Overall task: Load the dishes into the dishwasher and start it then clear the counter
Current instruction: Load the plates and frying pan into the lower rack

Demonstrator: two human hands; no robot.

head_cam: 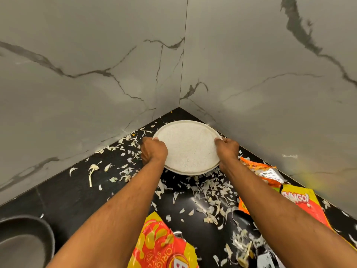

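Note:
A round white speckled plate [188,147] is in the far corner of the black counter [73,196], tilted with its near edge a little above the surface. My left hand [153,150] grips its left rim and my right hand [228,150] grips its right rim, thumbs on top. The plate's face looks bare. No dishwasher is in view.
Pale vegetable peelings [212,192] litter the counter around and below the plate. Torn snack wrappers lie at the right [266,171], at the far right [301,202] and near the bottom [160,246]. A dark pan [25,240] sits bottom left. Marble walls [96,74] close the corner.

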